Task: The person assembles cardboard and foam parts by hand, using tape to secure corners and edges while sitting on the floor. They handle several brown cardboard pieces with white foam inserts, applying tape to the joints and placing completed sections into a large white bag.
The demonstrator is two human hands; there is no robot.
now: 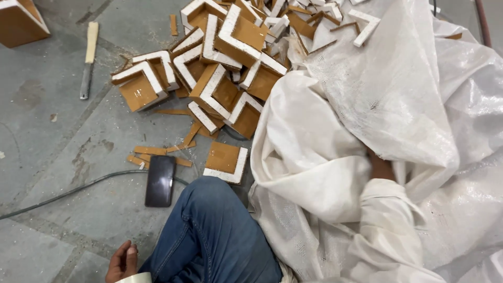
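Observation:
My left hand (122, 261) rests low on the grey floor beside my bent knee in blue jeans (215, 236), fingers loosely curled and holding nothing. My right hand (380, 167) reaches into a large white woven sack (398, 94); only the wrist shows, and the fingers are hidden under the fabric. A pile of brown wooden corner pieces with white edges (220, 68) lies just left of the sack's mouth. One single corner piece (226, 161) lies near my knee.
A dark phone (160, 180) lies on the floor by my knee, with a grey cable (68, 193) running under it. A chisel with a pale handle (88, 57) lies at upper left, near a wooden box (18, 21). Wood slivers (157, 152) litter the floor.

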